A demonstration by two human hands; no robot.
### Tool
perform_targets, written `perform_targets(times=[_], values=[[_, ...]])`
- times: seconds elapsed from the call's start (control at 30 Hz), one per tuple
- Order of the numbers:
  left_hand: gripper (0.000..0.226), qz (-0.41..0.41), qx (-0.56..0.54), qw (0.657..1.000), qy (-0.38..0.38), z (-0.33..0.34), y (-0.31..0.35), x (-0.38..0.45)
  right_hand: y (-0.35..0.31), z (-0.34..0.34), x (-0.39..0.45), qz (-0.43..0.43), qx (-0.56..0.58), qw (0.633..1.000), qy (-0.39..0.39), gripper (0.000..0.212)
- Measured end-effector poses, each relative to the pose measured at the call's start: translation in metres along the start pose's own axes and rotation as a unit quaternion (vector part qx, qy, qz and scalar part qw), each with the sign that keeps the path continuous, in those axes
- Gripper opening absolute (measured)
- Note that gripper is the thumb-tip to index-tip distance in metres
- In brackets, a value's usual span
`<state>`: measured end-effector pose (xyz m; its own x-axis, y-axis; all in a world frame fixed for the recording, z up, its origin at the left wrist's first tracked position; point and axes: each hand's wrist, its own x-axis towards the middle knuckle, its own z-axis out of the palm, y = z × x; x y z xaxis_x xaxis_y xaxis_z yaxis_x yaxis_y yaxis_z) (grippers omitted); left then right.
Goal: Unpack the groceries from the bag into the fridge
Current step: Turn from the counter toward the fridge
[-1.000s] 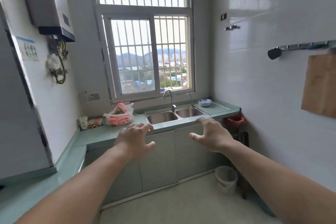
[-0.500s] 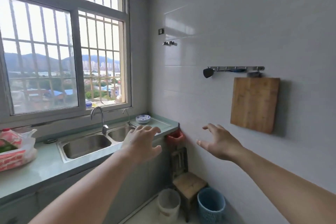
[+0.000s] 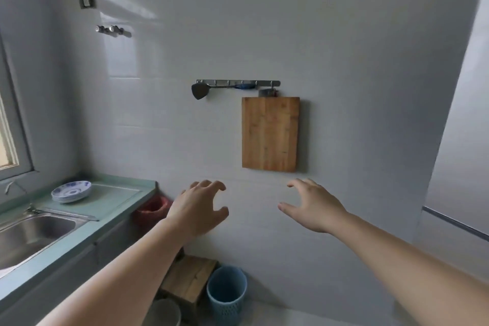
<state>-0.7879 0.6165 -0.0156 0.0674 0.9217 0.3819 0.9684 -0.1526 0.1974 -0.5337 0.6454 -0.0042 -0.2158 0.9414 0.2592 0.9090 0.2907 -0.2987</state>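
Left hand [image 3: 197, 209] and right hand [image 3: 313, 205] raised, fingers loosely spread, holding nothing. Fridge [image 3: 460, 127] at right edge, door closed. Bag not in view. Probably reaching to open it.

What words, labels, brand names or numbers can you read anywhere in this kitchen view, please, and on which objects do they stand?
No text can be read in this view.
The stacked plates carry a blue pattern, not lettering.
The small wall plate near the top left is too small and blurred to tell.
The fridge, cutting board and blue basket show no labels.
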Motion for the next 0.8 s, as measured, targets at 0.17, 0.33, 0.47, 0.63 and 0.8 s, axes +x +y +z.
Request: perform_targets(times=[0.17,0.33,0.47,0.63,0.8], values=[[0.05,0.048,-0.016,0.999,-0.019,0.052,0.021,0.079,0.063,0.009,0.046,0.056,-0.017,0.998,0.018,0.061],[0.05,0.074,-0.009,0.997,-0.039,0.097,0.044,0.167,0.129,0.015,0.113,0.088,0.001,0.996,0.031,0.063],[0.049,0.101,-0.024,0.994,-0.043,0.128,0.074,0.236,0.181,0.009,0.157,0.113,0.005,0.993,0.045,0.062],[0.05,0.154,-0.028,0.986,-0.052,0.164,0.119,0.311,0.237,-0.003,0.189,0.164,-0.009,0.985,0.052,0.062],[0.051,0.226,-0.061,0.971,-0.056,0.201,0.172,0.385,0.291,-0.023,0.208,0.227,-0.038,0.97,0.075,0.062]])
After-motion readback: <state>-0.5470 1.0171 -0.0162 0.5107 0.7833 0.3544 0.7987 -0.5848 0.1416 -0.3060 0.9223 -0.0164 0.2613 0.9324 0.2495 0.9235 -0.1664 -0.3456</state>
